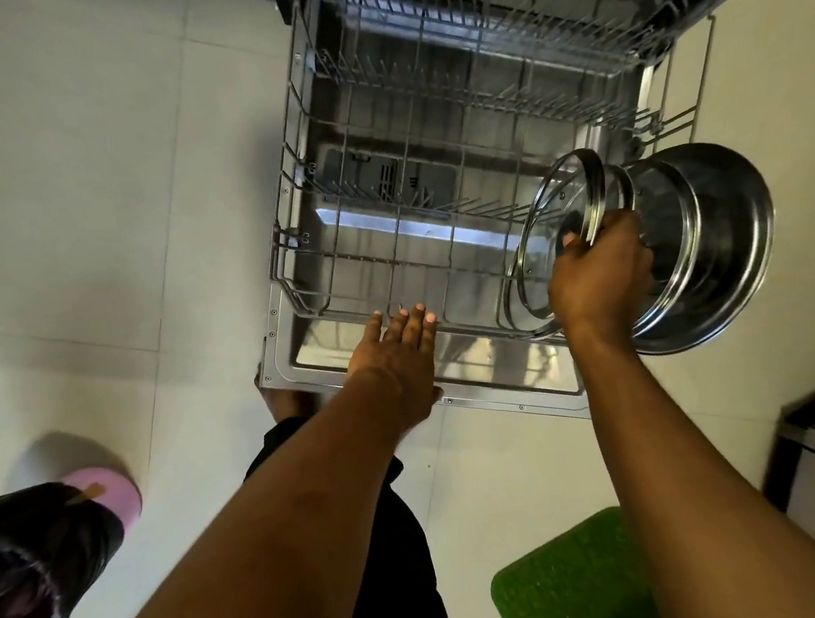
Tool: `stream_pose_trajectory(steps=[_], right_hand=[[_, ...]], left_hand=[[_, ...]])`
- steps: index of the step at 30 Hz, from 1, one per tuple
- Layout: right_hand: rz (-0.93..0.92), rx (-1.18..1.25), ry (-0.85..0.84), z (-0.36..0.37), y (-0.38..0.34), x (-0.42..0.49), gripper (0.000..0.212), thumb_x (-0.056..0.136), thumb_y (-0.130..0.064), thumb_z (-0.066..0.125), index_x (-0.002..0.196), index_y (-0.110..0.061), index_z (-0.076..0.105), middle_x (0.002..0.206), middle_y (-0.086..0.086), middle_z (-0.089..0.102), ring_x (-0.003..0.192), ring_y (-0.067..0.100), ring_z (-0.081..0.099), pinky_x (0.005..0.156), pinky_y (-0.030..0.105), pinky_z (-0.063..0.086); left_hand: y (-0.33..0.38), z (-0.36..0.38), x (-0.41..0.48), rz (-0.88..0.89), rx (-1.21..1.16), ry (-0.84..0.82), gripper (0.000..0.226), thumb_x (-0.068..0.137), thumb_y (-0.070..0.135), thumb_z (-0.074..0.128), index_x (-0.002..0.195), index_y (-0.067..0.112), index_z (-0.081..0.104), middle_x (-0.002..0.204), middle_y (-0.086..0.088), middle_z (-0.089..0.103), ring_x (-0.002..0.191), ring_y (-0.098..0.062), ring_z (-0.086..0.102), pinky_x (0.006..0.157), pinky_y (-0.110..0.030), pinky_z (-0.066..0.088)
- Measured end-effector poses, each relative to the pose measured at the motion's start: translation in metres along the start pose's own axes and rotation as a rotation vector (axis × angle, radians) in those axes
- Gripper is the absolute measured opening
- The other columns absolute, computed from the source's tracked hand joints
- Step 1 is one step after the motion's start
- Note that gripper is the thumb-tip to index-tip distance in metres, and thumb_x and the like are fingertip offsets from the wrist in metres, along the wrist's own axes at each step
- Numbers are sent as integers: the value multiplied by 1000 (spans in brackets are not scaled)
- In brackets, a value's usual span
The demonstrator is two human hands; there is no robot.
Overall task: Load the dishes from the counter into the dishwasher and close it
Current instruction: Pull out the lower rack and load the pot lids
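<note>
Head view: two wire racks are shown drawn out of the dishwasher, the upper rack (511, 10) above and the lower rack (386, 239) over the lowered door (506, 368). Both racks are made of thin grey wire with rows of upright prongs; the door lining is bright sheet metal.

One round glass lid (546, 218) with a metal rim is stood on edge at the right end of the lower rack. The right hand (597, 273) is clamped on its rim, with the thumb laid on the glass. One polished steel pot (718, 242), round and wide-lipped, is held on its side just right of the lid, beyond the rack; which fingers bear it cannot be told.

The left hand (397, 362) is spread flat, fingers straight, over the front edge of the lower rack.

One green, grass-textured mat (576, 582) lies on the pale tiled floor (69, 197).
</note>
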State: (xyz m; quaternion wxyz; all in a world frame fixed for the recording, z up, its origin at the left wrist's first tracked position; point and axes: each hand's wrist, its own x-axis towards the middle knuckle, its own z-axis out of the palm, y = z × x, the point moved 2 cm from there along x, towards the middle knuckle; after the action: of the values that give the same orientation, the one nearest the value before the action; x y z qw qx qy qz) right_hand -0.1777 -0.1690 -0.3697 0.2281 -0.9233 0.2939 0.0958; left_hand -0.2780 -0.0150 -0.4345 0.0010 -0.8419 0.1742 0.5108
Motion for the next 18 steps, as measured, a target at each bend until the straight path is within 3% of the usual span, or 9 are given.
stream_pose_trajectory(steps=[8, 18], right_hand=[[22, 53, 20, -13, 1, -3, 29, 96, -17, 57, 123, -7, 53, 116, 11, 63, 108, 27, 62, 80, 26, 41], [12, -33, 6, 3, 1, -7, 30, 96, -18, 58, 123, -8, 51, 120, 13, 60, 109, 30, 60, 89, 38, 49]], left_hand=[[1, -9, 2, 0, 40, -38, 79, 104, 52, 25, 153, 5, -14, 163, -15, -15, 151, -30, -11, 120, -49, -6], [1, -15, 1, -5, 45, -56, 79, 104, 52, 24, 154, 4, -13, 163, -15, -13, 151, -30, -9, 120, -49, -6]])
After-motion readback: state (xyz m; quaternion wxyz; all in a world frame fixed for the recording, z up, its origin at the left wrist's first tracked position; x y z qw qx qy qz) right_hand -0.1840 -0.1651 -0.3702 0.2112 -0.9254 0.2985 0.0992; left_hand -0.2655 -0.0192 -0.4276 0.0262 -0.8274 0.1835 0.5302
